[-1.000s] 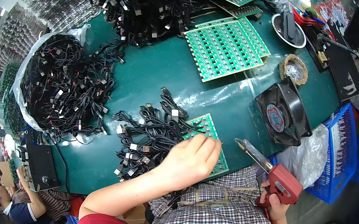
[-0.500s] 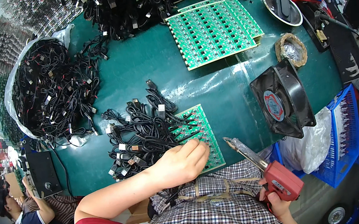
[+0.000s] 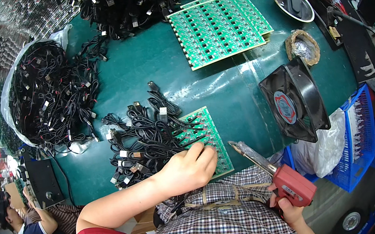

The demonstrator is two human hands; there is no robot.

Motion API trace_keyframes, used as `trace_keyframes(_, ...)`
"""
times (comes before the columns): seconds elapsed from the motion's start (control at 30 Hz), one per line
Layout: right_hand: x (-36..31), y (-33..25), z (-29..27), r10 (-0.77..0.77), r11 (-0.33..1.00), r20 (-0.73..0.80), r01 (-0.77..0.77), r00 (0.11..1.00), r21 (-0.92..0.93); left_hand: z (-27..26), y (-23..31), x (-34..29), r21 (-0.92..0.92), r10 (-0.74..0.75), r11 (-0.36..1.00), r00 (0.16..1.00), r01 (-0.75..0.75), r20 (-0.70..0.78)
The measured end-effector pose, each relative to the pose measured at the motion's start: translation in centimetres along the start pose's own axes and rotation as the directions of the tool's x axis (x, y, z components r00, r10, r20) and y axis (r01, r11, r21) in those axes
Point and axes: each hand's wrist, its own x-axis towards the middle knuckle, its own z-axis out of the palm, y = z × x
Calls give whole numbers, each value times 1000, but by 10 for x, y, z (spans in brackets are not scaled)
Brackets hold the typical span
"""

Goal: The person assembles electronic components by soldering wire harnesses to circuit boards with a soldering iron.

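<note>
My left hand (image 3: 194, 165) is closed in a pinch over the lower part of a green circuit board (image 3: 222, 154); whatever lies between the fingertips is hidden. Black USB cables (image 3: 144, 138) lie in a heap left of the board, and several of their wire ends reach onto it. Wrapped round the red grip of a soldering gun (image 3: 294, 187) is my right hand (image 3: 286, 206). The gun's metal tip points up and left, just off the board's right edge and apart from it.
A black fan (image 3: 294, 101) stands on the green table at the right, near a round dish (image 3: 302, 48). Stacked circuit boards (image 3: 220, 29) lie farther back. A bag of cables (image 3: 48, 94) sits at left. Blue crates (image 3: 353, 140) stand beyond the right edge; a person (image 3: 34, 227) sits at far left.
The whole view has shifted slightly. My left hand stays pinched over the board with little movement, and the soldering gun remains by the board's right edge.
</note>
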Motion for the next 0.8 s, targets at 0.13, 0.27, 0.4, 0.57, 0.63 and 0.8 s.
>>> trace_keyframes(0.13,-1,1,-1,5,1000,16,-6,1000,16,2,-2,0,-29,15,999,999,-16,-36)
trace_keyframes(0.27,-1,0,-2,38,999,66,-38,997,2,2,0,2,7,62,998,994,-62,-93)
trace_keyframes(0.4,0,2,-5,14,999,86,-10,996,-47,4,0,2,9,93,996,993,-93,-71)
trace_keyframes(0.57,3,1,-7,37,996,142,-26,989,-83,6,2,2,-9,95,995,990,-97,-100)
trace_keyframes(0.63,2,3,-8,49,995,144,-36,988,-93,7,2,2,-9,99,995,986,-101,-133)
trace_keyframes(0.8,4,1,-6,73,992,159,-55,985,-114,9,3,0,22,98,995,988,-96,-116)
